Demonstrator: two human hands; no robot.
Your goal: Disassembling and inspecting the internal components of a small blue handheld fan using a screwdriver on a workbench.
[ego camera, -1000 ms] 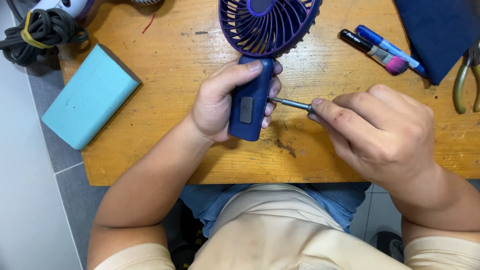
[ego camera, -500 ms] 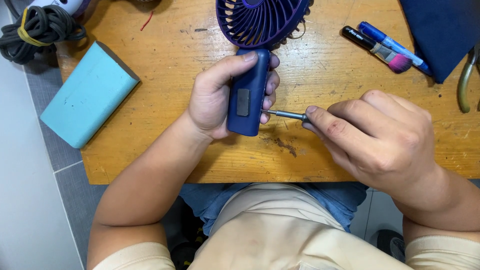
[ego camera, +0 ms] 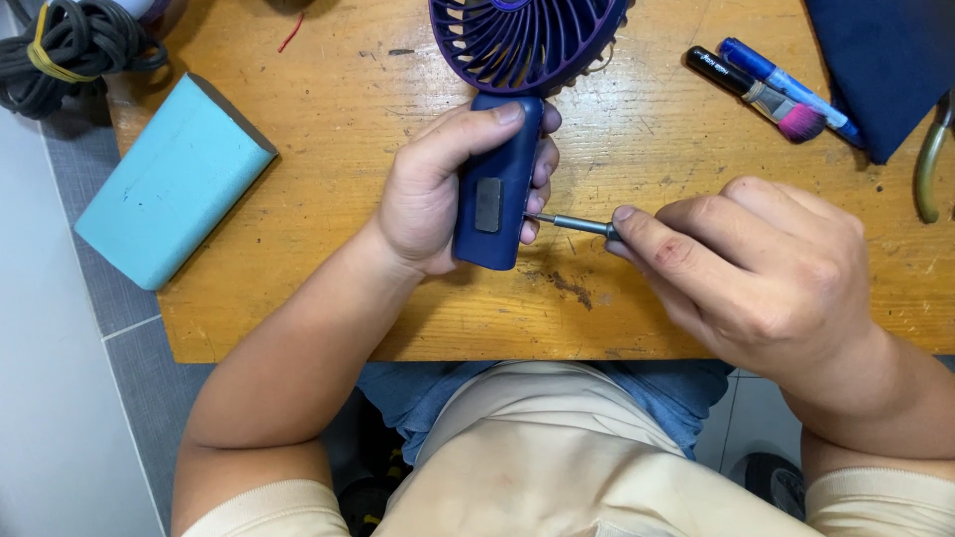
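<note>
A dark blue handheld fan (ego camera: 497,179) with a round purple grille lies over the wooden table (ego camera: 328,159). My left hand (ego camera: 438,189) wraps around the fan's handle, thumb over its top. My right hand (ego camera: 756,268) pinches a small screwdriver (ego camera: 572,224), whose thin metal shaft points left with its tip against the right side of the handle. Most of the screwdriver's grip is hidden inside my fingers.
A light blue rectangular block (ego camera: 169,194) sits at the table's left edge, with a coiled black cable (ego camera: 70,50) beyond it. Two markers (ego camera: 766,85), a dark blue cloth (ego camera: 885,60) and pliers (ego camera: 930,159) lie at the right.
The fan and both hands have shifted slightly, and the screwdriver tip has stayed at the side of the handle. The grips are the same.
</note>
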